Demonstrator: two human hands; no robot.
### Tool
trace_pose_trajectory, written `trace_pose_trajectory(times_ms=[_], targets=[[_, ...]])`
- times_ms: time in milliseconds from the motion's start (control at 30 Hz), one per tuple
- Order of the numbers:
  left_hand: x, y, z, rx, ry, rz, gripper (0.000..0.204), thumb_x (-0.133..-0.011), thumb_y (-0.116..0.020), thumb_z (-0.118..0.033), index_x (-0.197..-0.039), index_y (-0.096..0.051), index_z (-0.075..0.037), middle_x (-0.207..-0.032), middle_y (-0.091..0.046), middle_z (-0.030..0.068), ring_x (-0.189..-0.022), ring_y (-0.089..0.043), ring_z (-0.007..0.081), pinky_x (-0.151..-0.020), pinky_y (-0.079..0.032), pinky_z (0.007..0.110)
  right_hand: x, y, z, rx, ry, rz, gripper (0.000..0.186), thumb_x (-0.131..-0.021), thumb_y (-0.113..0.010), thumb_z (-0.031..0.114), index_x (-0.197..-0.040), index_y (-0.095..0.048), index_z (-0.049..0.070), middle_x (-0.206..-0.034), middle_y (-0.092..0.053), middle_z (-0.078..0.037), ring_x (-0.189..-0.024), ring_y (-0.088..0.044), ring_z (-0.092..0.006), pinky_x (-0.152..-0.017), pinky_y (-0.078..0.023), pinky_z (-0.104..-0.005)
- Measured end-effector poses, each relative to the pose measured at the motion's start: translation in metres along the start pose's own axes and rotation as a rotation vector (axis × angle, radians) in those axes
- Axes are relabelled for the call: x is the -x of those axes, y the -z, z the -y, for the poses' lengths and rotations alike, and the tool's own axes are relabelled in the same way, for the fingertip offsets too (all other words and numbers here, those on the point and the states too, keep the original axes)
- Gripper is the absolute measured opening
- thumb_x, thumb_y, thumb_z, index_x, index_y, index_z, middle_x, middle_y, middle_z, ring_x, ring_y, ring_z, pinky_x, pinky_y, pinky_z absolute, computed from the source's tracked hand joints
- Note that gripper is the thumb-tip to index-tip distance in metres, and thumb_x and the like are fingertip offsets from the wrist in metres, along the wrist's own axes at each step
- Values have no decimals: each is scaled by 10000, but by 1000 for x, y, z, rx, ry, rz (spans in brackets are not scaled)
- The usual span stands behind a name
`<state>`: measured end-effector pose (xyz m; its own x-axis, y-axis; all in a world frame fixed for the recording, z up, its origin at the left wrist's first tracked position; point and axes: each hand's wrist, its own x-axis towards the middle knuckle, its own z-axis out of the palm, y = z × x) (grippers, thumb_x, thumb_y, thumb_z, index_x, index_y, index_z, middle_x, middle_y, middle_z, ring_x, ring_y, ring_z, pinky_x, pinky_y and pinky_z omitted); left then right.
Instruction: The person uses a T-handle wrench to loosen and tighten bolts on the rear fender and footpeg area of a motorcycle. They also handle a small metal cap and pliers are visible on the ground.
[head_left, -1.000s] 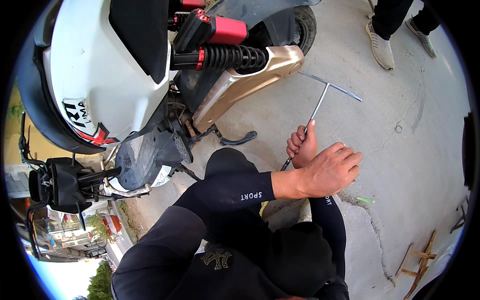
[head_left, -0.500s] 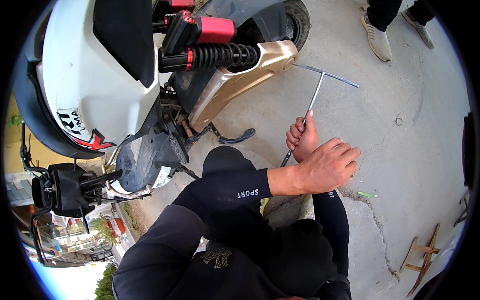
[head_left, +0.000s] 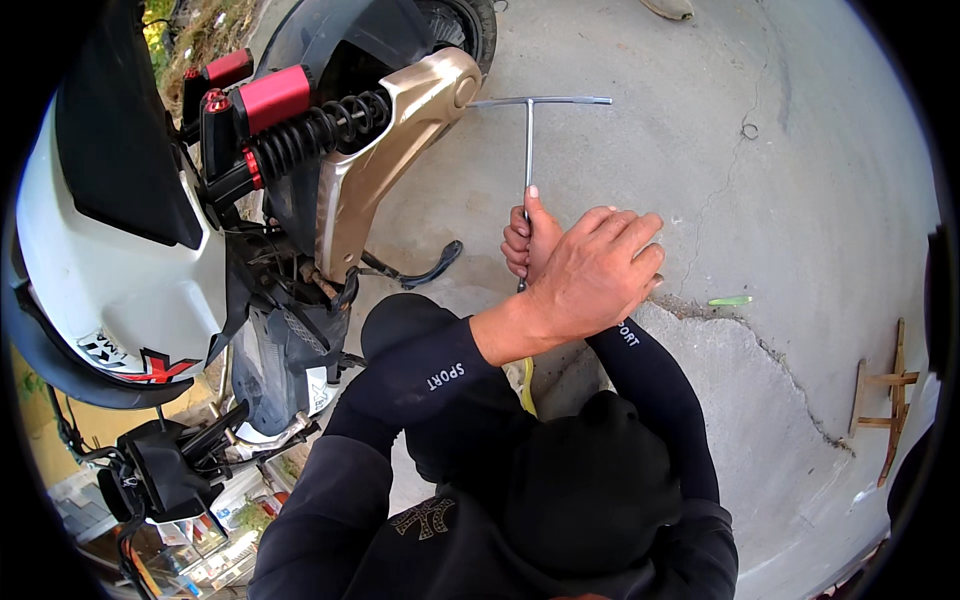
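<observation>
My right hand is wrapped round the shaft of a metal T-handle wrench, thumb along the shaft. The crossbar lies at the far end, its left tip by the rear end of a scooter's gold swingarm; I cannot tell if they touch. My left hand crosses in front, over my right wrist, with its fingers curled. Its palm and fingertips are hidden, so anything inside cannot be seen. The white and black scooter stands at the left, with a black coil-spring shock absorber above the swingarm.
The scooter's kickstand sticks out left of my hands. Cracked concrete spreads to the right, with a small green scrap on it. A wooden frame lies at the right. A shoe shows at the top edge.
The view has shifted, so the scooter and both hands appear further left. The wrench's crossbar is now nearly level instead of slanting. The other person's legs have mostly left the view.
</observation>
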<state>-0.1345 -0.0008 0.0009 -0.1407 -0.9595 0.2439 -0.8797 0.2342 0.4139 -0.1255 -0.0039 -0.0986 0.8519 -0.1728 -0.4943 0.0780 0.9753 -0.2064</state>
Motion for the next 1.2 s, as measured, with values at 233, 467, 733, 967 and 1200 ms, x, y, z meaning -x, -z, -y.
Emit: trace_pose_trajectory(times_ms=[233, 467, 733, 967, 1200], targets=[[-2, -6, 3, 12, -14, 43, 237, -724, -757, -160, -893, -647, -35, -1136, -618, 122, -994, -624, 282, -918, -476, 441, 6, 63, 31, 107, -3, 178, 339, -962, -544, 388, -841, -497, 74, -705, -510, -12, -615, -463, -122, -543, -388, -297], [5, -18, 0, -78, -116, -84, 108, -714, -671, -141, -686, -634, -43, -815, -599, 58, -794, -606, 206, -763, -471, 344, 118, 161, 73, 1402, 467, -455, 274, -914, -600, 204, -1042, -603, -39, -895, -684, -105, -821, -604, -156, -692, -495, -332], [18, -21, -3, -127, -121, 40, 117, -710, -669, -145, -626, -626, -75, -710, -575, 37, -687, -598, 191, -643, -415, 334, 286, 241, 36, 1462, -79, -835, 328, -971, -501, 86, -1270, -491, -49, -622, -453, -58, -489, -430, -146, -449, -370, -335], [-23, -39, 7, -53, -147, 99, 102, -700, -666, -163, -659, -618, -82, -758, -550, 39, -742, -591, 190, -718, -420, 332, 370, 207, 1, 1454, -35, -999, 436, -945, -504, 72, -1364, -478, -45, -680, -547, -152, -572, -528, -241, -534, -427, -377], [-40, -33, 28, 138, -4, 184, 252, -751, -759, -191, -940, -662, -57, -1138, -614, 133, -1008, -616, 310, -880, -465, 437, 424, 123, 21, 1698, -714, -976, 403, -912, -456, 162, -1298, -540, 83, -929, -687, -254, -902, -663, -447, -769, -519, -561]])
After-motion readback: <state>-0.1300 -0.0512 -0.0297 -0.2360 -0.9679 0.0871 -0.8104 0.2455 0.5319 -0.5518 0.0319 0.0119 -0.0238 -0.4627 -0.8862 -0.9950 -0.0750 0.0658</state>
